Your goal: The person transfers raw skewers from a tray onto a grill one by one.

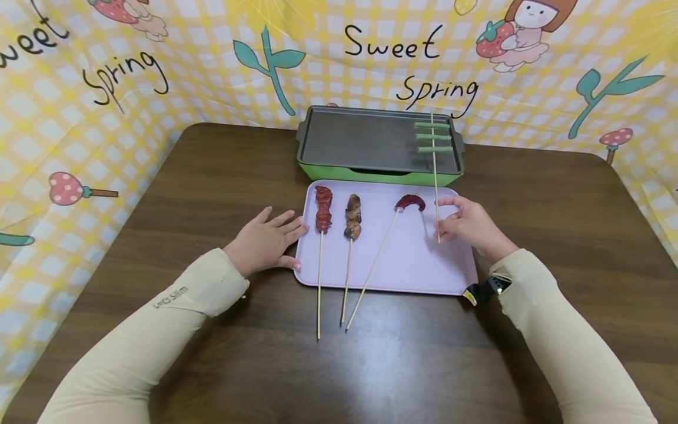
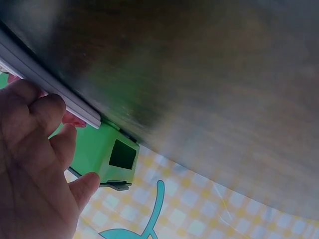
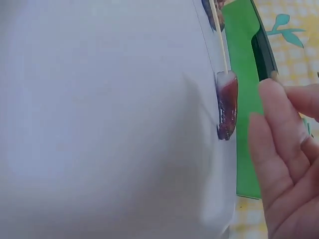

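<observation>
My right hand [image 1: 468, 227] pinches the lower part of a bamboo skewer that carries three green bean-like strips [image 1: 434, 136]. The strips overlap the right end of the grill plate [image 1: 365, 138] in the head view. My left hand [image 1: 262, 240] has its fingers spread, fingertips at the left rim of the lilac tray [image 1: 413, 268]. On the tray lie a red meat skewer [image 1: 323, 212], a browned meat skewer [image 1: 352, 218] and a skewer with a curled dark-red tentacle-like piece [image 1: 414, 201]. That dark-red piece [image 3: 228, 107] lies near my right fingers in the right wrist view.
The grill has a green base [image 1: 328, 172] and stands just behind the tray on a dark wooden table [image 1: 233, 159]. Bare stick ends [image 1: 319, 312] reach past the tray's front edge. A yellow checked cloth [image 1: 201, 59] hangs behind the table.
</observation>
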Demonstrator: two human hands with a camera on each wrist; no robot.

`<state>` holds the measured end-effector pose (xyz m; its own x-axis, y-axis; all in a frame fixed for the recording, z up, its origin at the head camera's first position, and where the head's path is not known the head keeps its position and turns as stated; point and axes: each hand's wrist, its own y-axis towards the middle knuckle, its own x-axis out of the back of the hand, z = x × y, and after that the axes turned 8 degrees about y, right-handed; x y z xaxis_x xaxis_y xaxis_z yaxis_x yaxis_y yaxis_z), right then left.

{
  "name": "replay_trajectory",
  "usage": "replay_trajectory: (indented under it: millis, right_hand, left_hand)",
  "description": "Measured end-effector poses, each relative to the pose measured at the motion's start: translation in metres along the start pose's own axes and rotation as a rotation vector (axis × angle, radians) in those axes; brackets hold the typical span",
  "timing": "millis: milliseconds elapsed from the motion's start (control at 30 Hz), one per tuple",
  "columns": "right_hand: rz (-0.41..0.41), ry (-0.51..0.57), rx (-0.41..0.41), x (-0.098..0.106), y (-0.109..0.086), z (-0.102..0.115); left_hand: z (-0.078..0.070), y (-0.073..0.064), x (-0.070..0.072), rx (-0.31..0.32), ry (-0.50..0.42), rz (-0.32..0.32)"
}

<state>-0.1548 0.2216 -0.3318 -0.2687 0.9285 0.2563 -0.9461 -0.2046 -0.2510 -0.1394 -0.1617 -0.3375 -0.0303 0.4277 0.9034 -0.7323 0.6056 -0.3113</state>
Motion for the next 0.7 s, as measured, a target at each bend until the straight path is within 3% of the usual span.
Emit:
replay_trajectory:
  millis: [233,700]
  right_hand:
    - [-0.003,-0.004,-0.072,0.007,0.006,0.008]
    - [0.036,0.199,-0.145,0.007,0.026,0.030]
  left_hand:
    - [0.001,0.001,0.000,-0.006,-0.003,-0.008]
    - [0.000,0.000,0.001,-0.004,-0.017,-0.015]
